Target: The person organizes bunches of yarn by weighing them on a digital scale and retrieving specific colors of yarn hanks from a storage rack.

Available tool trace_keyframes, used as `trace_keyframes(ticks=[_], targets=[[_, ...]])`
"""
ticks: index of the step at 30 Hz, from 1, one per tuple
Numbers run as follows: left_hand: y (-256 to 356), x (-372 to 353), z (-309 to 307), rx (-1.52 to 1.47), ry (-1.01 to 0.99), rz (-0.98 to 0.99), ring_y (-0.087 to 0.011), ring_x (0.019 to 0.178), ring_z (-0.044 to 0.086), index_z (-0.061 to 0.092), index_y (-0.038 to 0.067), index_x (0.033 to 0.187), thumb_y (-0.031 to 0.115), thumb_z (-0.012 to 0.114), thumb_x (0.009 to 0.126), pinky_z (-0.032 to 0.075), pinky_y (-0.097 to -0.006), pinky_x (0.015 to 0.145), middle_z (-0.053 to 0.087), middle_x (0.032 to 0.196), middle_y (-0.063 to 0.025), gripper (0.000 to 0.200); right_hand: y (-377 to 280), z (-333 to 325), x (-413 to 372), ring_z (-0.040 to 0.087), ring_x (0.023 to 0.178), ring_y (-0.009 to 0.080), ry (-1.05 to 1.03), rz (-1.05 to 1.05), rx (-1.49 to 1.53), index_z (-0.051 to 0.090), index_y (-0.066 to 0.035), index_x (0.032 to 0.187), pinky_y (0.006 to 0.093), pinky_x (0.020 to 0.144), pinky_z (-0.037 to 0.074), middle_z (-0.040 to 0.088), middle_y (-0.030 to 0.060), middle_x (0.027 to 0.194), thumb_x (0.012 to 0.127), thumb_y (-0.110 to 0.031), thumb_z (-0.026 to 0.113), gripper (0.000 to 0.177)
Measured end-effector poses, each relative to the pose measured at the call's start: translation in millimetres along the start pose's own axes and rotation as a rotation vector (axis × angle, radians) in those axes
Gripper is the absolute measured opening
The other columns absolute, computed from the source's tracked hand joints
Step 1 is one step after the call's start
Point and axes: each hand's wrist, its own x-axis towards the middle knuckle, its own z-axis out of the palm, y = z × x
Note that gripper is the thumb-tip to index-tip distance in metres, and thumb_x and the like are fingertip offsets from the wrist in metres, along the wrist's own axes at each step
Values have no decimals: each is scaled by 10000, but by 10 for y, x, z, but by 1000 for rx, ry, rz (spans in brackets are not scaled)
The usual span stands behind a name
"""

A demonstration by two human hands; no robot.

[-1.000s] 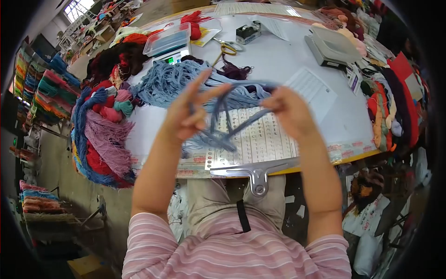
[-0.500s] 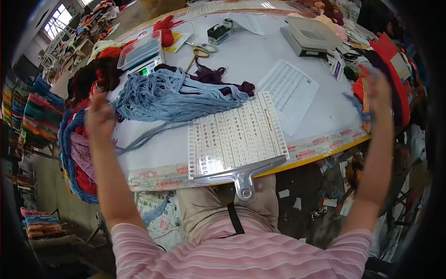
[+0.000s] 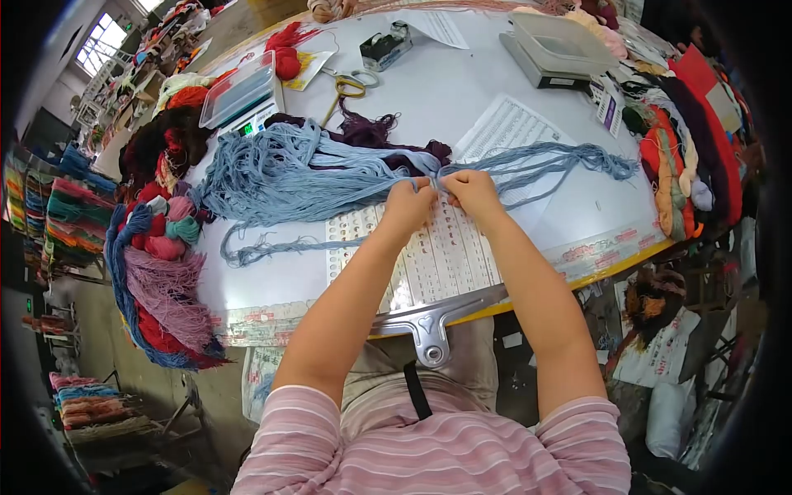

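My left hand (image 3: 407, 206) and my right hand (image 3: 473, 195) are close together above the upper part of a white card with punched holes (image 3: 445, 264). Both have their fingers closed, pinching blue-grey yarn (image 3: 540, 161) near the card's top edge. Loose strands of this yarn trail right across the table, and another strand lies to the left below the large light blue hank (image 3: 272, 177). That hank rests just left of my hands, with dark purple yarn (image 3: 367, 128) behind it. A metal clip (image 3: 431, 330) grips the card's lower edge.
Scissors (image 3: 351, 84), a scale (image 3: 264, 114) with a plastic box and red yarn (image 3: 287, 62) lie toward the back. Printed sheets (image 3: 511, 128) sit behind my right hand. Yarn bundles line both sides. Another person's hands (image 3: 332, 10) show at the far edge.
Both hands have come inward from the far left and right sides to meet over the card. The blue-grey yarn now stretches to the right across the table.
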Motion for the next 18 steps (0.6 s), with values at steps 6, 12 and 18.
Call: trace_keyframes(ticks=[6,12,18], targets=[[-66,329,37,247,-23,110,-116,394,415,612,1,711,139,536,821,321,-285,367,540,586,-49,191,73,13,90,553,491,96,117,-47,58,610,-9,665,252,472,432,619,61,614,777,-139,681,186],[-112,369,-1,166,-19,113,-115,369,432,592,-6,664,125,594,802,306,-273,344,525,543,-48,190,116,76,-102,625,676,221,306,-430,-418,659,-27,763,325,635,481,643,85,786,732,-140,656,118],[-35,409,-13,324,-39,128,-154,403,534,588,-28,617,102,617,755,400,-285,370,554,530,-76,192,156,8,-112,626,751,255,189,-486,-302,705,-44,838,322,677,490,649,93,841,727,-127,613,167]])
